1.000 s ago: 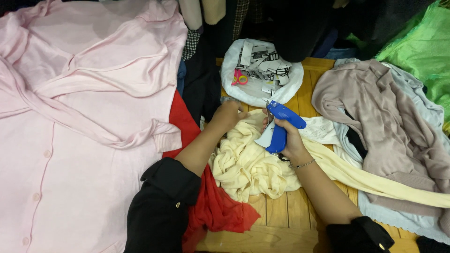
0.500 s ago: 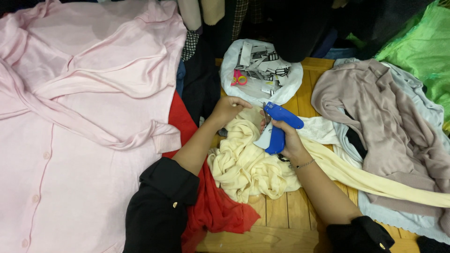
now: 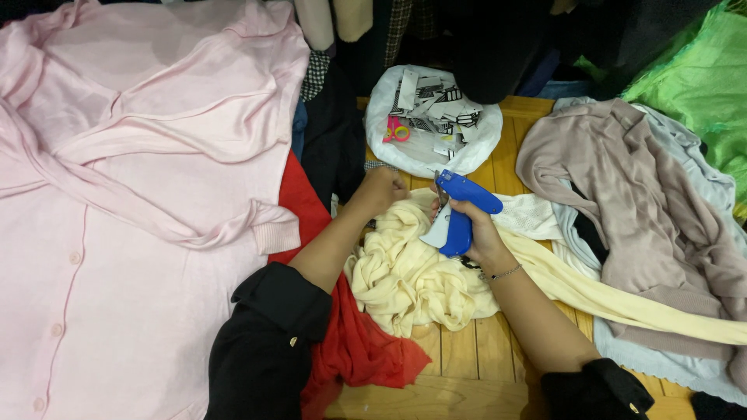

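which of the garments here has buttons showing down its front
The big pink cardigan at left: small round buttons run down its front, unlike the cream garment or taupe sweater.

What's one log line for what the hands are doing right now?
left hand: grips cream garment | right hand: holds blue tag gun at garment | near: white bag of tags, wooden table

White plastic bag (image 3: pixel 389 148) of black-and-white paper tags (image 3: pixel 436 105) on the wooden table, beyond the hands.
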